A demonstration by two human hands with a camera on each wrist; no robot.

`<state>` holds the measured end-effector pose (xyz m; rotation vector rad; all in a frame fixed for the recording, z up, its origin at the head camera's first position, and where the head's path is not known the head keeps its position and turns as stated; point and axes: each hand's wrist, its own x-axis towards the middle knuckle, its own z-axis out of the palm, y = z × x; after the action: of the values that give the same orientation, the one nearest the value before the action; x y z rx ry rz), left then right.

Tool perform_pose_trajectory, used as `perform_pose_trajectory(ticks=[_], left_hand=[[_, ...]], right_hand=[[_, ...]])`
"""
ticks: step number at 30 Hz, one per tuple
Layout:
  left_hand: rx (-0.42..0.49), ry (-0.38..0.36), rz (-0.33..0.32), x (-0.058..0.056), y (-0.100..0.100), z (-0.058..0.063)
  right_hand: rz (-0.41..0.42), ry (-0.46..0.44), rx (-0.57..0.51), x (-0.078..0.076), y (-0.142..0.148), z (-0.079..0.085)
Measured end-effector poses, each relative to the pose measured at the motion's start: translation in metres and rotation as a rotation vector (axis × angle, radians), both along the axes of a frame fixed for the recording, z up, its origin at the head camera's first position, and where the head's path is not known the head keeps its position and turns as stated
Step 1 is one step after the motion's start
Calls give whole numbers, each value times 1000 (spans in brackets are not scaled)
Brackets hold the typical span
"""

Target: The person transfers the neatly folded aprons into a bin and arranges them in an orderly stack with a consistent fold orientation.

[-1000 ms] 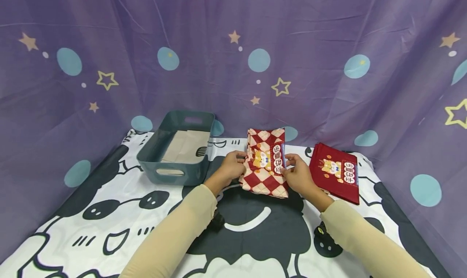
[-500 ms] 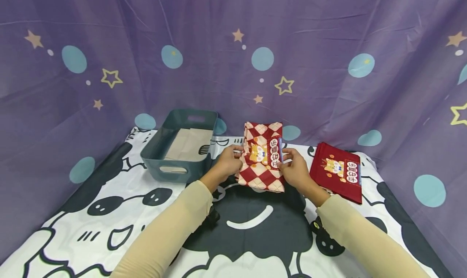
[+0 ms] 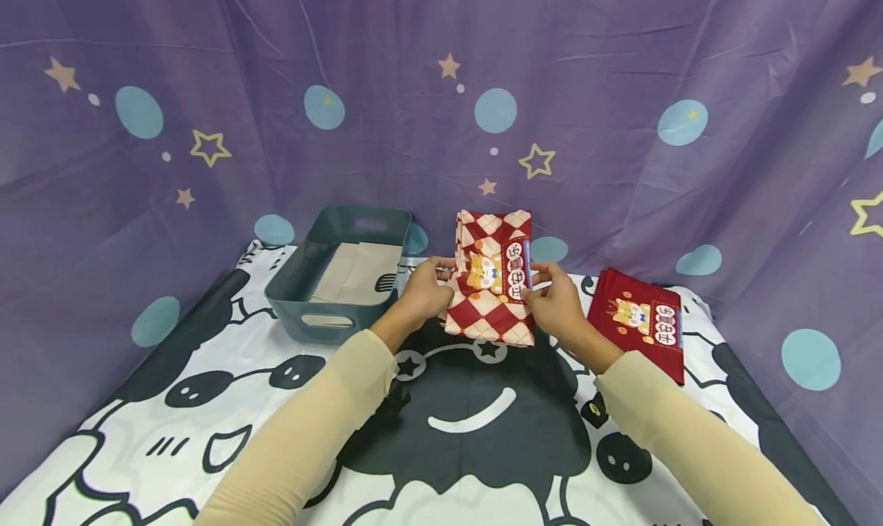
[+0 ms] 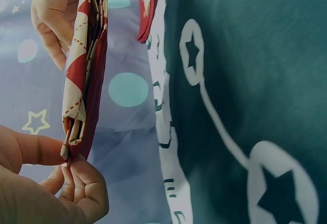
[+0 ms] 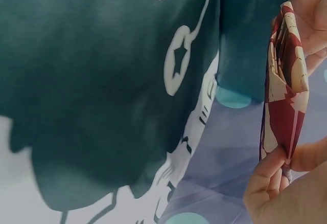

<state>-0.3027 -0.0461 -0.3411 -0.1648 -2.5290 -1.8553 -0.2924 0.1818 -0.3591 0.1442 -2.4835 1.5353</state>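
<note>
A folded red-and-cream checked cloth [image 3: 491, 311] with a cartoon dog and a lettered label hangs upright above the table in the head view. My left hand [image 3: 424, 292] pinches its left edge between thumb and fingers, and my right hand [image 3: 557, 304] pinches the right edge. Stacked layers show along the side of the checked cloth [image 4: 75, 78] in the left wrist view, with the left hand [image 4: 76, 193] at its lower corner. In the right wrist view the right hand [image 5: 288, 191] grips the bottom of the other side.
A blue-green basket [image 3: 369, 323] stands to the left, with flat beige sheets [image 3: 355, 273] inside. On the right lies a folded dark-red cloth [image 3: 631, 327] with a similar dog print. The table cover [image 3: 469, 449] has black-and-white cartoon faces, and a purple curtain [image 3: 414, 35] hangs behind.
Both hands have lifted the checked cloth higher and slightly to the left, keeping their hold on its edges. The basket and the dark-red cloth have stayed put.
</note>
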Motion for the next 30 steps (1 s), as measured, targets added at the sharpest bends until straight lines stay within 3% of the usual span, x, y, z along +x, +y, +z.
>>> perform_pose_trajectory(ticks=[20,30], left_hand=[[-110,75,21,0,-25,38],[-154,97,48,7,-49,47]], right_hand=[[57,34,-91,-9,-25,33],[96,70,-102,-11,-47,44]])
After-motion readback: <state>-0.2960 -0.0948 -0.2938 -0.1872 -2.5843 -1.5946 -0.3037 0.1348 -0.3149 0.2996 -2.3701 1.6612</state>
